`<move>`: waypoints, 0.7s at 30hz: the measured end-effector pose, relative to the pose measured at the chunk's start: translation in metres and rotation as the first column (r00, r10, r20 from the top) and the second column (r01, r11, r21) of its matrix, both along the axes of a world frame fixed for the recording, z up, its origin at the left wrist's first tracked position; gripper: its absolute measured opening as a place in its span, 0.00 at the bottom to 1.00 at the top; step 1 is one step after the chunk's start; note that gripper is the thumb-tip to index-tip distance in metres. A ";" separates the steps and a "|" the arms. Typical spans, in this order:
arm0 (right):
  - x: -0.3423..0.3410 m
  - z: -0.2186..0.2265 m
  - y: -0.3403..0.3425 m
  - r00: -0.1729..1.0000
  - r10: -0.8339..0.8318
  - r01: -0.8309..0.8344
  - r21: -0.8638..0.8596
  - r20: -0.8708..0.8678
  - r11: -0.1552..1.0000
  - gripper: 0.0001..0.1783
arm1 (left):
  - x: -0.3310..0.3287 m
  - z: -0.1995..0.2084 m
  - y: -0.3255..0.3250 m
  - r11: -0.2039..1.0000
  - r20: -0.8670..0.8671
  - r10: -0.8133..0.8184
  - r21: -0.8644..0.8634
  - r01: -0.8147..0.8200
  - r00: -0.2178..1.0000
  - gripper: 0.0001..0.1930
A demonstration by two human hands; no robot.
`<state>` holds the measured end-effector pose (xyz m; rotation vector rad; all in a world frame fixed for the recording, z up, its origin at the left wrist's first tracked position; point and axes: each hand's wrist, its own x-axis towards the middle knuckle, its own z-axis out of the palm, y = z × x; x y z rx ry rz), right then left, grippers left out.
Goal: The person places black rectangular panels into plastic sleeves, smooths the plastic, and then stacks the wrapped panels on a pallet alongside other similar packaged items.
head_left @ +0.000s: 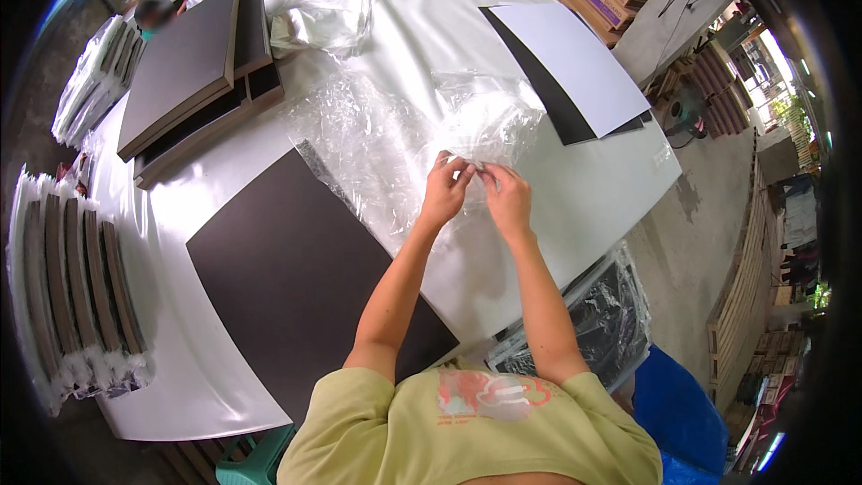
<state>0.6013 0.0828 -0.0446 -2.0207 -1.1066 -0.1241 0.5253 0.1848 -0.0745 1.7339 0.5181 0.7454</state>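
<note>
Over the white-covered table, my left hand point(446, 187) and my right hand point(505, 198) come close together, fingertips pinching the edge of a clear plastic bag point(489, 117). The crinkled film spreads away from my hands and shines in the light. More loose clear plastic film point(350, 126) lies to the left of it. A large dark board point(305, 278) rests flat by my left forearm, with a strip of film along its far right edge. Exactly where the bag's layers part between my fingers is too small to tell.
Dark boards point(184, 63) are stacked at the far left, beside bunched plastic bags point(328, 13). A white sheet point(575, 63) overlaps a black one at the far right. Wrapped boards point(76, 278) stand left of the table; plastic-wrapped dark panels point(597, 323) lie by my right elbow.
</note>
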 end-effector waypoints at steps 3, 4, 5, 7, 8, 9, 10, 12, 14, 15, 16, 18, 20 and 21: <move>0.005 0.002 0.001 0.998 -0.059 0.059 0.011 0.035 0.998 0.06 | 0.000 0.013 -0.011 0.989 0.081 0.146 0.000 -0.147 0.986 0.09; 0.005 0.004 0.000 0.993 -0.076 0.076 -0.003 -0.091 0.997 0.06 | 0.000 0.008 -0.008 0.978 0.098 0.189 -0.104 -0.179 0.977 0.09; 0.004 0.014 -0.001 0.972 -0.094 0.091 -0.023 -0.214 0.996 0.07 | 0.000 0.008 -0.003 0.956 0.111 0.233 -0.209 -0.206 0.966 0.10; 0.005 0.018 -0.003 0.954 -0.076 0.073 -0.020 -0.291 0.997 0.08 | -0.005 0.007 0.001 0.899 0.031 0.206 -0.402 -0.176 0.978 0.12; 0.009 0.017 -0.006 0.969 -0.044 0.047 0.007 -0.243 0.999 0.09 | -0.005 0.009 -0.002 0.928 0.053 0.144 -0.355 -0.116 0.988 0.13; 0.012 0.015 -0.008 0.981 -0.012 0.018 0.031 -0.195 0.999 0.09 | -0.004 0.011 -0.007 0.951 0.071 0.081 -0.305 -0.056 0.994 0.13; 0.015 0.011 -0.008 0.970 0.046 -0.015 0.131 -0.240 0.991 0.08 | -0.003 0.014 -0.011 0.967 0.085 0.019 -0.253 0.003 0.996 0.14; 0.019 0.002 -0.007 0.934 0.173 -0.064 0.329 -0.313 0.942 0.07 | -0.001 0.019 -0.015 0.986 -0.056 -0.037 0.158 0.046 0.998 0.15; 0.025 0.000 -0.010 0.875 0.159 0.041 0.397 -0.458 0.917 0.05 | 0.005 0.016 -0.015 0.860 -0.174 -0.057 0.492 0.137 0.983 0.15; 0.028 0.001 -0.011 0.836 0.159 0.094 0.423 -0.525 0.901 0.04 | 0.007 0.015 -0.016 0.878 -0.224 -0.124 0.429 0.212 0.967 0.16; 0.031 0.002 -0.013 0.786 0.182 0.119 0.433 -0.591 0.894 0.04 | 0.009 0.014 -0.021 0.839 -0.262 -0.069 0.507 0.198 0.963 0.17; 0.031 0.014 -0.016 0.670 0.227 0.175 0.447 -0.707 0.877 0.04 | 0.013 0.023 -0.032 0.736 -0.322 0.047 0.651 0.185 0.946 0.18; 0.027 0.032 -0.019 0.789 0.140 0.072 0.316 -0.599 0.946 0.04 | 0.031 0.020 -0.025 0.781 -0.491 -0.091 0.504 0.368 0.866 0.25; 0.023 0.041 -0.019 0.841 0.112 0.022 0.240 -0.530 0.970 0.04 | 0.038 0.002 -0.020 0.774 -0.410 -0.071 0.553 0.309 0.909 0.26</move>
